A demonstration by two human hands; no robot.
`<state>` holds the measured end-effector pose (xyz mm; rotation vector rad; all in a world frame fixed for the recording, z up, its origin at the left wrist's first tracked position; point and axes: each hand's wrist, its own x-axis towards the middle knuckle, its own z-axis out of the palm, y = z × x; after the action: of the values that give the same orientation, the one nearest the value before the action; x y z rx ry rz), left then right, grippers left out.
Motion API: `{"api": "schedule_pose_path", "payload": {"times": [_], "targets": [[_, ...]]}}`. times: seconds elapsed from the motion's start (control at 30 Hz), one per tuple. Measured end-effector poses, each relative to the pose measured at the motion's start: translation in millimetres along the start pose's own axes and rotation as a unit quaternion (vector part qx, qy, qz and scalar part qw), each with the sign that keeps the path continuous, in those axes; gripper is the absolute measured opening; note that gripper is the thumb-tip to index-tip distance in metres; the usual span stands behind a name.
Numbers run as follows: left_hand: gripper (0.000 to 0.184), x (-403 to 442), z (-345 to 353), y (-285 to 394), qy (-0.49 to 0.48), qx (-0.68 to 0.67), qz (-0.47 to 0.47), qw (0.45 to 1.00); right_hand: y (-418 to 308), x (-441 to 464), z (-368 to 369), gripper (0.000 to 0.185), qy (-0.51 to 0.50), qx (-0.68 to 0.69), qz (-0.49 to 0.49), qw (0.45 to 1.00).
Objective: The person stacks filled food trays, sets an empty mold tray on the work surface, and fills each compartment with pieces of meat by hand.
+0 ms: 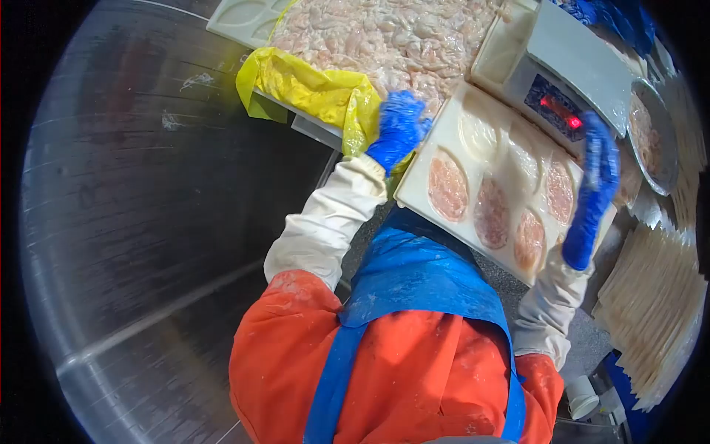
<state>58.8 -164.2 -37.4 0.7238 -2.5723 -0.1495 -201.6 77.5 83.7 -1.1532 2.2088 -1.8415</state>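
My left hand, in a blue glove, is at the near edge of a large heap of pale raw meat, beside a yellow plastic sheet. Its fingers are curled in, and what they hold is hidden. In another blue glove, my right hand is over the right side of a white moulded tray, just below a scale with a red lit display. The fingers are stretched out with nothing visible in them. Several oval hollows of the tray hold flat pink meat portions; clear film covers the upper hollows.
On the right are a metal bowl with meat and stacks of thin translucent sheets. A white cup lies lower right. A broad metal surface spans the left. Blue plastic is at the top right.
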Motion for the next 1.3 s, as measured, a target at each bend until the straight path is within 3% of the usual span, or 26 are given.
{"api": "schedule_pose_path", "payload": {"times": [0.1, 0.17, 0.2, 0.27, 0.3, 0.37, 0.4, 0.5, 0.63, 0.7, 0.73, 0.8, 0.83, 0.9, 0.93, 1.0, 1.03, 1.1, 1.2, 1.23, 1.3], "targets": [[0.027, 9, 16, -4, -0.008, 0.011, -0.004, 1.000, 10, -34, 38, 0.029, -0.104, 0.078, 0.097, 0.987], [0.037, 13, 15, -11, -0.081, -0.042, -0.039, 0.995, -2, -48, 47, 0.028, -0.167, 0.073, 0.118, 0.976], [0.037, 10, 10, -13, -0.081, -0.042, -0.041, 0.995, 0, -53, 44, 0.027, -0.200, 0.020, 0.075, 0.977], [0.045, 3, -1, -18, -0.116, -0.100, -0.086, 0.984, 1, -62, 36, 0.026, -0.191, 0.027, 0.097, 0.976], [0.045, 6, -12, -18, -0.197, -0.062, -0.112, 0.972, 1, -66, 32, 0.026, -0.182, 0.034, 0.118, 0.976], [0.041, 2, -19, -30, -0.175, -0.133, -0.087, 0.972, 12, -74, 17, 0.026, -0.178, 0.016, 0.119, 0.977], [0.033, 11, -48, -19, -0.220, -0.269, -0.185, 0.919, 15, -79, 11, 0.026, -0.175, 0.018, 0.131, 0.976], [0.022, 12, -63, -25, -0.147, -0.423, -0.264, 0.854, 25, -93, -10, 0.026, -0.177, 0.017, 0.136, 0.975], [0.025, 25, -87, 8, -0.154, -0.462, -0.269, 0.831, 24, -106, -19, 0.031, -0.184, 0.036, 0.176, 0.966], [0.025, 33, -90, 42, -0.131, -0.500, -0.211, 0.829, 30, -112, -20, 0.031, -0.173, 0.050, 0.190, 0.965], [0.025, 40, -97, 64, -0.149, -0.570, -0.252, 0.768, 29, -113, -19, 0.031, -0.169, 0.069, 0.181, 0.966], [0.025, 49, -94, 101, -0.110, -0.670, -0.242, 0.693, 25, -110, -17, 0.030, -0.166, 0.056, 0.182, 0.967], [0.023, 51, -84, 111, -0.121, -0.670, -0.189, 0.707, 21, -108, -17, 0.030, -0.169, 0.047, 0.180, 0.968], [0.024, 45, -58, 127, -0.165, -0.549, 0.017, 0.819, 17, -108, -22, 0.029, -0.157, 0.043, 0.181, 0.970], [0.023, 45, -44, 138, -0.103, -0.424, 0.212, 0.875, 20, -111, -25, 0.028, -0.150, 0.023, 0.174, 0.973], [0.023, 17, -26, 142, -0.226, -0.307, 0.246, 0.891, 29, -118, -35, 0.028, -0.129, 0.011, 0.156, 0.979], [0.018, 12, -24, 141, -0.241, -0.358, 0.200, 0.880, 34, -121, -41, 0.028, -0.123, 0.009, 0.157, 0.980], [0.019, 5, -18, 139, -0.188, -0.355, 0.124, 0.907, 37, -130, -51, 0.029, -0.089, 0.002, 0.235, 0.968], [0.023, 16, 2, 143, -0.143, -0.334, 0.128, 0.923, 31, -130, -39, 0.029, -0.078, -0.012, 0.217, 0.973], [0.024, 22, 2, 150, -0.103, -0.314, 0.145, 0.932, 23, -122, -32, 0.028, -0.116, -0.104, 0.151, 0.976], [0.023, 29, 7, 166, -0.138, -0.264, 0.181, 0.937, 22, -113, -14, 0.027, -0.168, -0.175, 0.003, 0.970]]}}
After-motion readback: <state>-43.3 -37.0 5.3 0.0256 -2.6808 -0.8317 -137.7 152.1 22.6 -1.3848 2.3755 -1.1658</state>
